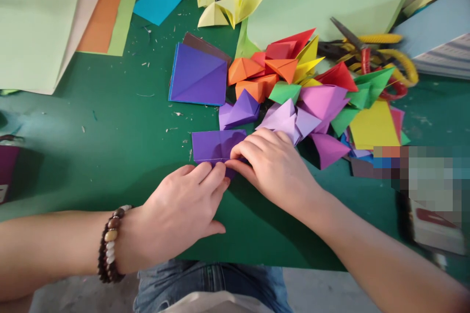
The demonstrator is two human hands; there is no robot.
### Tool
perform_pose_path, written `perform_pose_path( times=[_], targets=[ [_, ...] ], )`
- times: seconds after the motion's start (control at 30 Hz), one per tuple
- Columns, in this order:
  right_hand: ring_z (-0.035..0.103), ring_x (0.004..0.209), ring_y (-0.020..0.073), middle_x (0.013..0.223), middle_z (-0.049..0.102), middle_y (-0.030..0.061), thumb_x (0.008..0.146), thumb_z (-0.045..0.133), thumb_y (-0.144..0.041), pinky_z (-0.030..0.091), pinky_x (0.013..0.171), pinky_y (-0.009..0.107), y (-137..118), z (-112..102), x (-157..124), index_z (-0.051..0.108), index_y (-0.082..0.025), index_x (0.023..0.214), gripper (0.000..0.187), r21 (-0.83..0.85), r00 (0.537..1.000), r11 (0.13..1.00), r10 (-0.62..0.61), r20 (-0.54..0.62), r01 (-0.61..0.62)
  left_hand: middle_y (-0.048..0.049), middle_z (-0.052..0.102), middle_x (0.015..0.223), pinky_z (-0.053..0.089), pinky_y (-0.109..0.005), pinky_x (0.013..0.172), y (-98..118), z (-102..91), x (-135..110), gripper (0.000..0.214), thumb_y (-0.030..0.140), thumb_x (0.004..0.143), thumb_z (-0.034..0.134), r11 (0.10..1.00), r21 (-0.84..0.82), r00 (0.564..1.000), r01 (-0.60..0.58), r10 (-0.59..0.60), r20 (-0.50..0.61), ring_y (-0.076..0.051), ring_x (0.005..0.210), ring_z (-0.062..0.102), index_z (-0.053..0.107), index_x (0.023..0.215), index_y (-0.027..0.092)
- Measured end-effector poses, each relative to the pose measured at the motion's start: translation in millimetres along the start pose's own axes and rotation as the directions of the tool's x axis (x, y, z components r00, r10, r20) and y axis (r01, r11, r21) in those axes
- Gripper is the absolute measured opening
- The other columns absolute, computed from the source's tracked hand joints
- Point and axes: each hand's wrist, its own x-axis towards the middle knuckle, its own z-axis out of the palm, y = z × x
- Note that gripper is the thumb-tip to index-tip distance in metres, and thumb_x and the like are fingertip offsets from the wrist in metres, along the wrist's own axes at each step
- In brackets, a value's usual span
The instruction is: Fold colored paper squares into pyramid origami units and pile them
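Where the folded purple paper (216, 145) lies, toward the middle of the near edge of the tabletop (110, 146), the left hand (183, 210) nips its near edge with closed fingertips. The right hand (273, 164) clamps curled fingers on its right end. Uneven pressure could skew the crease, and a slip could jostle the pile of folded pieces (293, 93) just beyond.

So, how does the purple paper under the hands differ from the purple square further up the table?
The folded purple paper is a long rectangle; the purple square is square, with diagonal creases. The left hand and right hand touch the folded purple paper; the purple square lies untouched. The purple square tops a small stack; the folded purple paper lies directly on the green mat. Both are purple and flat.
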Motion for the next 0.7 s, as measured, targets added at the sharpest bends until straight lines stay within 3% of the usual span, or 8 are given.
perform_pose_path(
  times=[0.5,0.7],
  targets=[
    [0.052,0.079,0.0233,0.073,0.064,0.0036,0.089,0.059,-0.025,0.029,0.070,0.034,-3.4,1.4,1.4,0.061,-0.018,0.075,0.016,-0.041,1.000,0.999,-0.002,-0.021,0.001,-0.0125,0.058,0.133,0.047,-0.034,0.087,-2.7,-2.3,-3.9,0.075,0.062,0.079,0.062,0.995,0.057,0.995,-0.080,0.076,0.060,-0.025,0.113,0.054,0.055,0.130,0.007],
    [0.051,0.079,0.0228,0.073,0.064,0.0038,0.091,0.056,-0.026,0.029,0.071,0.034,-4.0,2.8,0.7,0.061,-0.018,0.075,0.018,-0.049,0.999,0.999,0.003,-0.034,-0.005,-0.0104,0.057,0.134,0.047,-0.034,0.086,-5.7,-0.8,-4.6,0.071,0.059,0.079,0.063,0.996,0.025,0.994,-0.090,0.088,0.070,-0.025,0.115,0.052,0.053,0.133,0.012]
  ],
)
